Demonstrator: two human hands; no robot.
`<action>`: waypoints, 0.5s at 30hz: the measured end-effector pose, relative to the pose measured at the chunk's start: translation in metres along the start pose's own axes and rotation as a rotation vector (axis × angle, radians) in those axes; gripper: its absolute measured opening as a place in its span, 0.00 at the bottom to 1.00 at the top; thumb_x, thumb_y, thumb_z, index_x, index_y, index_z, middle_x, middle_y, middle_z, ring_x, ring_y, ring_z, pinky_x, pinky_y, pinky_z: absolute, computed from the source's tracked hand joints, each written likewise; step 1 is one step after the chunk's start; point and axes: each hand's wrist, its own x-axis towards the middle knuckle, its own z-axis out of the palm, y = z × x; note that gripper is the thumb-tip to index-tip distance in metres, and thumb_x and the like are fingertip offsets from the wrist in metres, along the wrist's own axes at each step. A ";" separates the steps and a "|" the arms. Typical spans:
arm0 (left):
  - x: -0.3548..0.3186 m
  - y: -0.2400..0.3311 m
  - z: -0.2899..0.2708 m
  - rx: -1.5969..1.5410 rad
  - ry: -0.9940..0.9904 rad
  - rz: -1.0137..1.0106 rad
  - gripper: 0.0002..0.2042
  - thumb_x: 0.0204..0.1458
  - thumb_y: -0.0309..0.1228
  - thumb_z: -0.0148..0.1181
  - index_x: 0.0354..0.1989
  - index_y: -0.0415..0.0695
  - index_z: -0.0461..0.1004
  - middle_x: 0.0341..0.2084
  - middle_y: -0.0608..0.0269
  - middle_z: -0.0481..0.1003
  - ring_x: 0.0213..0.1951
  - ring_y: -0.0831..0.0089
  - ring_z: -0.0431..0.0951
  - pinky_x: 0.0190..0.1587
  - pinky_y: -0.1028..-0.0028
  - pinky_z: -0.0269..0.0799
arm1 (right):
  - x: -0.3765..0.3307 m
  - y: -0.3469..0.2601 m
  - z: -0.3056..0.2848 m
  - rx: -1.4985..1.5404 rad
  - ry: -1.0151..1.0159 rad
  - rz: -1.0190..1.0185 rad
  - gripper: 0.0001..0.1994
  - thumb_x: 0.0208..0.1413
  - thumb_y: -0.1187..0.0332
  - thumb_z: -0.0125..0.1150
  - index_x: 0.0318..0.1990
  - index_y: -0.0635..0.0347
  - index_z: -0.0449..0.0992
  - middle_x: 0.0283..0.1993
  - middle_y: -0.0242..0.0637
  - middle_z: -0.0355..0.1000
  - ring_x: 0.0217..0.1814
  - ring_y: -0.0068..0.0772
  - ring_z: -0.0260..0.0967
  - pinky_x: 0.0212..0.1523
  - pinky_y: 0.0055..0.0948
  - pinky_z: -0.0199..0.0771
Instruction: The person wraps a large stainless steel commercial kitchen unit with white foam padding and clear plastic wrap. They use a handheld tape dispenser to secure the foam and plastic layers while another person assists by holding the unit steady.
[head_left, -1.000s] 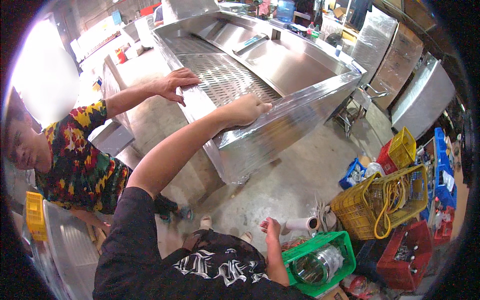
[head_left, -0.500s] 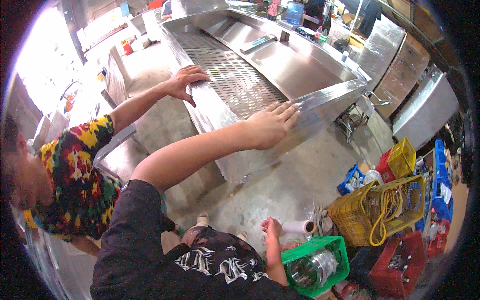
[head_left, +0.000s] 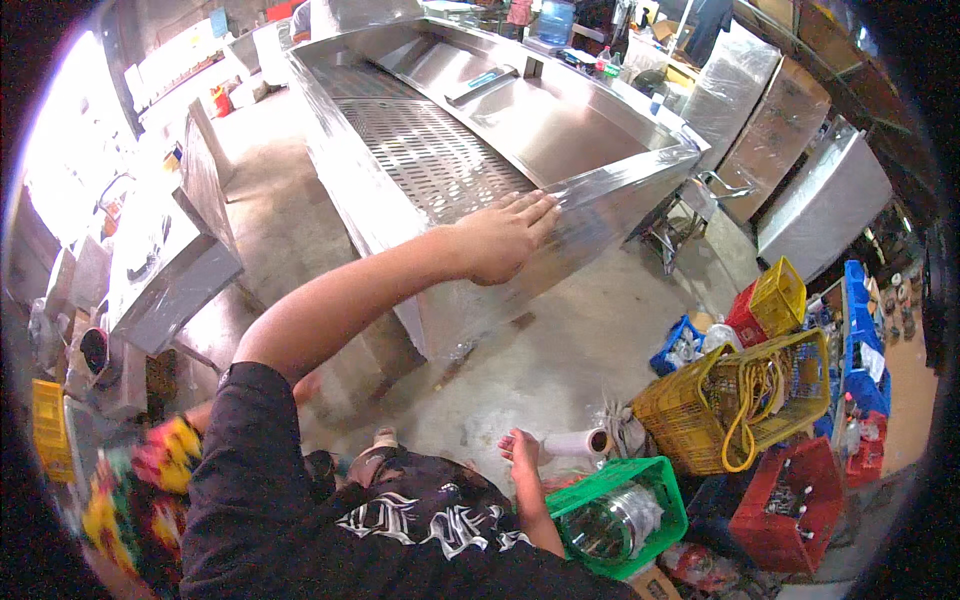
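Beside one steel trough [head_left: 560, 140]: two hands [head_left: 500, 238], one film roll [head_left: 575, 443].

Daylight floods in from the upper left, blown out to white. Glare streaks across the large stainless steel trough [head_left: 560, 130]. The bright patterned sleeve [head_left: 130, 490] at lower left is smeared by motion blur. Straight edges bow toward the dark, vignetted rim; the centre stays sharp.

Two yellow crates [head_left: 745, 400] [head_left: 778, 295], two red crates [head_left: 790, 505] [head_left: 745, 320], one green crate [head_left: 620, 515], two blue crates [head_left: 680, 345] [head_left: 862, 330], one steel trough [head_left: 480, 130], one film roll [head_left: 575, 442].
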 end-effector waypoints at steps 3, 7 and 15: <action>0.010 -0.018 -0.017 -0.349 -0.057 -0.026 0.43 0.67 0.54 0.50 0.74 0.26 0.48 0.74 0.31 0.49 0.77 0.43 0.50 0.78 0.58 0.45 | 0.001 -0.007 -0.006 -0.020 0.005 -0.023 0.14 0.62 0.58 0.60 0.45 0.59 0.76 0.32 0.36 0.79 0.29 0.31 0.79 0.26 0.32 0.75; 0.044 -0.068 -0.030 -0.594 -0.072 -0.288 0.45 0.67 0.61 0.43 0.74 0.27 0.50 0.74 0.31 0.52 0.76 0.46 0.51 0.78 0.60 0.46 | 0.013 -0.015 -0.013 -0.055 -0.012 -0.019 0.15 0.61 0.60 0.60 0.49 0.59 0.76 0.37 0.38 0.80 0.32 0.32 0.81 0.28 0.31 0.78; 0.143 -0.081 -0.014 -0.523 -0.123 -0.057 0.53 0.64 0.69 0.36 0.75 0.25 0.42 0.77 0.33 0.41 0.79 0.46 0.41 0.79 0.59 0.40 | 0.026 -0.015 0.012 -0.068 0.093 0.034 0.14 0.62 0.57 0.60 0.48 0.55 0.76 0.37 0.35 0.80 0.34 0.32 0.81 0.30 0.32 0.78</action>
